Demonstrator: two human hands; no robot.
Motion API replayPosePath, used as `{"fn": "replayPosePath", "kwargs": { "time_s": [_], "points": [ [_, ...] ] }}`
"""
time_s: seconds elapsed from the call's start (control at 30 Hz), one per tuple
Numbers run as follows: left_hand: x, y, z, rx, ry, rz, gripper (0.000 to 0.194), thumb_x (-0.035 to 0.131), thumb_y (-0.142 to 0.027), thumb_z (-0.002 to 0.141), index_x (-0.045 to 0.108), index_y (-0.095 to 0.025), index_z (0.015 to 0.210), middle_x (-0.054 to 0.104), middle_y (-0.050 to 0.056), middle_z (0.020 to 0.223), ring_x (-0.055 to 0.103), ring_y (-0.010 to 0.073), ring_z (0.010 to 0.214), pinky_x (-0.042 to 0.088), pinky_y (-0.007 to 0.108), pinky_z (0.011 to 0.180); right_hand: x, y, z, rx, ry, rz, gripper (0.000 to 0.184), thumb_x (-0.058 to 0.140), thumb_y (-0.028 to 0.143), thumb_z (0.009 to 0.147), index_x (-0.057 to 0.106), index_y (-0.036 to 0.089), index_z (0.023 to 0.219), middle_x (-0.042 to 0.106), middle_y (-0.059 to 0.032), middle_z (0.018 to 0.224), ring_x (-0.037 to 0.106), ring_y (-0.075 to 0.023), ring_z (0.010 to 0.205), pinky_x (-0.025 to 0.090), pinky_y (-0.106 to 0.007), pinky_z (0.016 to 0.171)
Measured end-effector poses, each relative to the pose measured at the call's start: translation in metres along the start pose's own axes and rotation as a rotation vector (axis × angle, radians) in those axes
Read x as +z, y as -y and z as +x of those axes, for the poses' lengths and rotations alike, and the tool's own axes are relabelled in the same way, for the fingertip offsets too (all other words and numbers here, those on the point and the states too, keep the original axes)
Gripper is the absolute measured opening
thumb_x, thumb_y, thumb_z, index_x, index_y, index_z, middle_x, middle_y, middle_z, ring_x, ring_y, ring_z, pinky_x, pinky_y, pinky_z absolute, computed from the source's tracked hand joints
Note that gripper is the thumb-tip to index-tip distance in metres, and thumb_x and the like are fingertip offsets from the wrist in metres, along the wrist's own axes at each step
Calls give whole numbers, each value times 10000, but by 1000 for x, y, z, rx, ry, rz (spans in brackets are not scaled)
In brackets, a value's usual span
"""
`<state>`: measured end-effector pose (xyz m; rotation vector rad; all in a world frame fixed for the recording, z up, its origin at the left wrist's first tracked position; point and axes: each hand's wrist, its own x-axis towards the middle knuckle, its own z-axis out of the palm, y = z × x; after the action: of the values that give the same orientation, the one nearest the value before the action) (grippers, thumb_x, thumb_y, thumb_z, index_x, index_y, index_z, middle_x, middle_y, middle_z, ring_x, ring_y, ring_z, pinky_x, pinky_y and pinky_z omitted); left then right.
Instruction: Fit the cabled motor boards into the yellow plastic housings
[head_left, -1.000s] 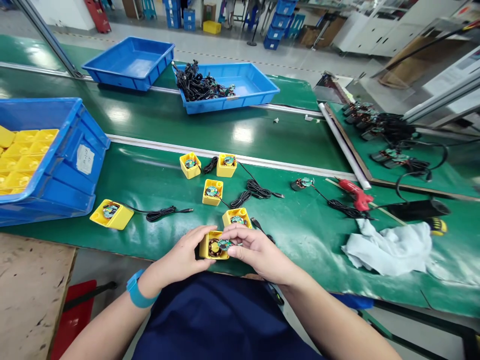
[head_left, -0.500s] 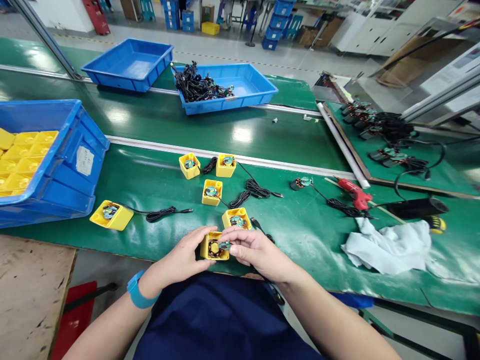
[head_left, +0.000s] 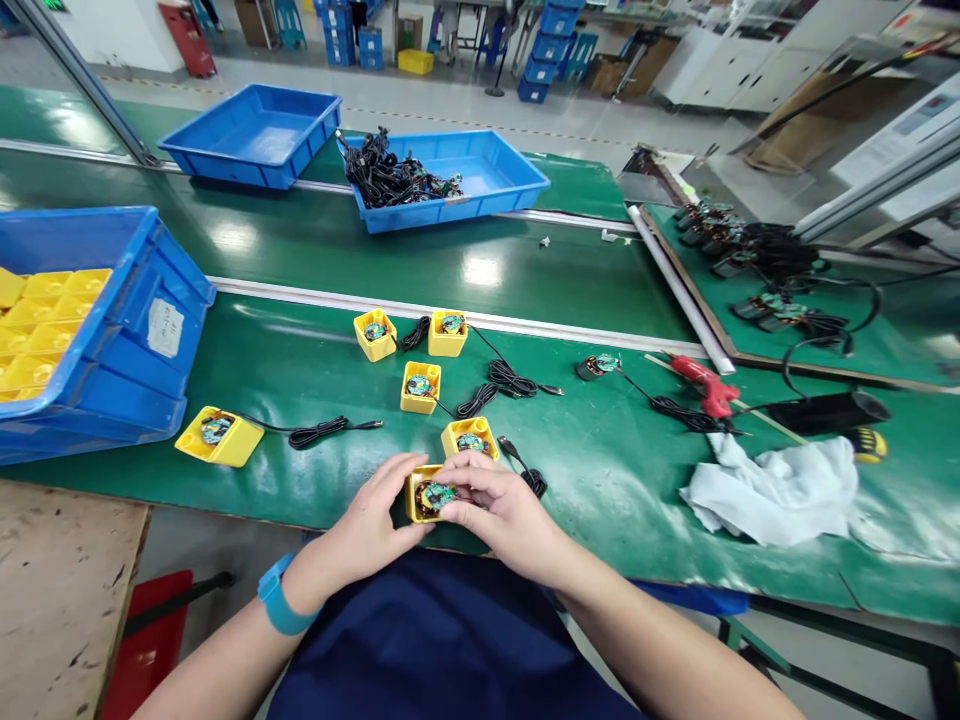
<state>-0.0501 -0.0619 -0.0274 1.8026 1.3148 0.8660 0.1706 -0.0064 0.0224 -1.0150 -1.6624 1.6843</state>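
Observation:
My left hand (head_left: 366,510) grips the left side of a small square yellow plastic holder (head_left: 415,510) near the bench's front edge. My right hand (head_left: 504,510) pinches a round green circuit board (head_left: 437,496), pressing it down over the copper coil inside the holder, which my fingers mostly hide. Just beyond my right fingers stands another yellow holder (head_left: 470,438) with a board in it. Its black cable (head_left: 534,484) lies coiled to the right. Several similar holders with coiled cables stand farther up the green bench mat (head_left: 600,500).
A blue crate (head_left: 97,335) of yellow holders stands at left. Blue trays (head_left: 251,135) (head_left: 480,180) sit behind, one holding black cables. At right lie a red hot glue gun (head_left: 705,385) and a white cloth (head_left: 769,490). A wooden table (head_left: 60,600) is at lower left.
The circuit board has moved from above the holder's right side down onto the coil, now covering it. The holder has shifted slightly right, and my view has tilted a little.

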Motion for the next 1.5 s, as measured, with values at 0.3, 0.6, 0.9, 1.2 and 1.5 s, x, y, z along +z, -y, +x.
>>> {"fn": "replayPosePath", "kwargs": {
  "time_s": [0.3,0.6,0.9,1.2,1.5],
  "points": [
    [11,13,-10,326,-121,160,438,654,-190,981,478,-251,1377,529,185,1518,582,297,1401,567,485,1115,-1,-3,-7,-86,-14,-135,236,663,408,991,754,231,1118,620,-86,1096,633,-210,1003,583,-352,859],
    [5,17,-9,392,-64,318,489,645,-181,977,507,-226,1445,486,221,1557,585,340,1394,571,465,1121,-1,4,-6,-128,-36,-329,226,620,320,1005,735,219,1171,611,-87,1090,596,-187,873,545,-331,735],
    [6,14,-7,448,-121,370,467,678,-155,953,534,-183,1397,533,228,1509,613,334,1359,602,447,1071,-5,14,0,-89,1,-306,186,615,263,975,751,199,1085,611,-79,1059,594,-182,876,540,-327,762],
    [9,19,-8,460,-110,389,509,646,-113,965,507,-168,1452,487,277,1510,583,345,1373,610,474,1039,-9,22,10,-44,26,-357,149,615,218,988,748,157,1016,652,-76,998,635,-208,962,525,-373,910],
    [6,25,-4,497,-77,338,719,637,-43,950,365,-251,1582,426,250,1564,513,336,1446,589,504,1060,-9,30,29,-36,35,-541,72,707,186,956,759,145,929,685,-68,914,635,-221,979,516,-365,929]
  ]
}}
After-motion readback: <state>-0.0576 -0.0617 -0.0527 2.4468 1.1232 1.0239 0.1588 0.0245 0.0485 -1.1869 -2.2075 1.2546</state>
